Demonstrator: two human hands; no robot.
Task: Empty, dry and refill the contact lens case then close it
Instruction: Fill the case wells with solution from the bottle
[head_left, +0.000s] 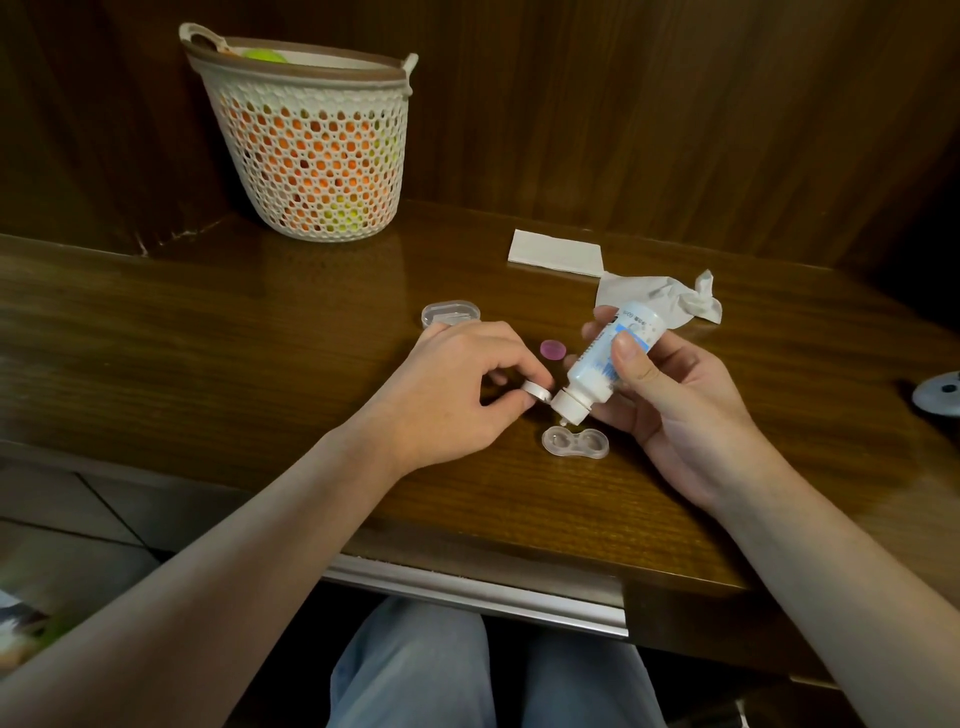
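The clear two-well contact lens case (575, 442) lies open on the wooden table (260, 338), both wells uncovered. My right hand (670, 400) grips a white and blue solution bottle (602, 364), tilted nozzle-down just above the case's left well. My left hand (457, 389) pinches the bottle's flipped-open white cap (537, 391) between thumb and finger. A pink round lid (551, 349) lies on the table behind the bottle. A crumpled white tissue (670, 297) sits further back.
A clear plastic container (450, 313) stands behind my left hand. A folded white paper (556, 253) lies at the back. A white woven basket (311, 140) with orange and green contents stands at the back left. A grey round object (937, 395) sits at the right edge.
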